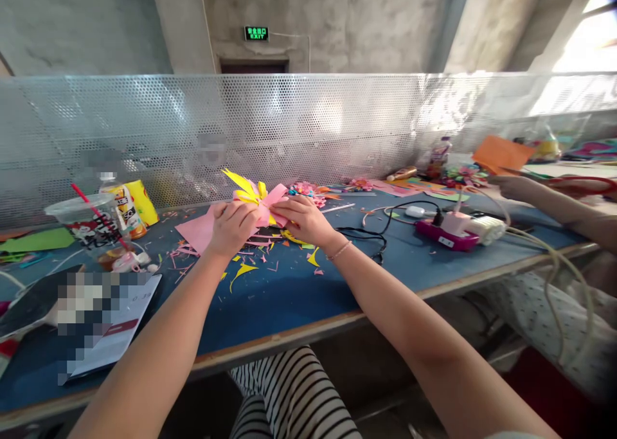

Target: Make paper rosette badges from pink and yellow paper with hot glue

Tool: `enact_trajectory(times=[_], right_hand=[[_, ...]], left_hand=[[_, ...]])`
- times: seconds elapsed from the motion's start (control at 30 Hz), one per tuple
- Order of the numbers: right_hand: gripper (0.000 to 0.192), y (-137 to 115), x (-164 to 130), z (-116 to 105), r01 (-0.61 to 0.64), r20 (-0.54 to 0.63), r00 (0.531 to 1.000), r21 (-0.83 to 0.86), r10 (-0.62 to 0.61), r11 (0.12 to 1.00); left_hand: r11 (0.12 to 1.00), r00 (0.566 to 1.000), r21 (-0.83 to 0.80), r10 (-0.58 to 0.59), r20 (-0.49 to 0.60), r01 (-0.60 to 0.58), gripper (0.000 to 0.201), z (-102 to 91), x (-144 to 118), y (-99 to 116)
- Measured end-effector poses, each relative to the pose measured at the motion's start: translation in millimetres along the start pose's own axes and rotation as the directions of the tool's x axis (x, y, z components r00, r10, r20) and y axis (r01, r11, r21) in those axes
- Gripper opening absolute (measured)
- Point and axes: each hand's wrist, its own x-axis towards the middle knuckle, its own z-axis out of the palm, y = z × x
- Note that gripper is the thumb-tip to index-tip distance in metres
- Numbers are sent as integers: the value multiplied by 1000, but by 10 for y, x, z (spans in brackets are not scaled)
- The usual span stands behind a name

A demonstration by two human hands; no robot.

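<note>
Between my two hands is a paper flower (255, 197) made of pink and yellow strips, one long yellow point sticking up to the left. My left hand (234, 225) pinches its left side, fingers closed. On the other side, my right hand (307, 219) grips the pink loop with thumb and fingertips. Below lie yellow paper scraps (243, 272) and thin pink clippings. A sheet of pink paper (195, 228) rests on the table just left of my left hand. Behind my right hand sit finished-looking paper flowers (308, 191) in pink, blue and orange.
At left stand a plastic cup (91, 227) with a red straw and a bottle (130, 211); a tablet (113, 326) lies nearer. Right of me are a purple power strip (446, 233) with cables, and a co-worker's hand (511, 187) by orange paper (504, 154). A perforated metal screen (299, 124) borders the table.
</note>
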Motion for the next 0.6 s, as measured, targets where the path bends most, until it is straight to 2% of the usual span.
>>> enact_trajectory(times=[0.23, 0.37, 0.5, 0.57, 0.6], right_hand=[[44, 3, 17, 80, -45, -6, 999, 116, 46, 992], [46, 22, 9, 117, -74, 21, 997, 151, 71, 986], [55, -12, 11, 127, -147, -29, 987, 225, 157, 963], [64, -38, 16, 107, -239, -138, 950, 254, 280, 937], [68, -44, 18, 90, -294, -204, 914, 261, 350, 919]], left_hand=[[995, 999, 89, 37, 19, -39, 15, -2, 5, 16], [999, 999, 43, -26, 27, 25, 13, 42, -29, 6], [975, 976, -61, -211, 53, 214, 9, 102, -33, -1], [925, 929, -99, -359, 88, 366, 9, 130, -10, 2], [885, 893, -122, -439, 101, 449, 12, 142, 7, 4]])
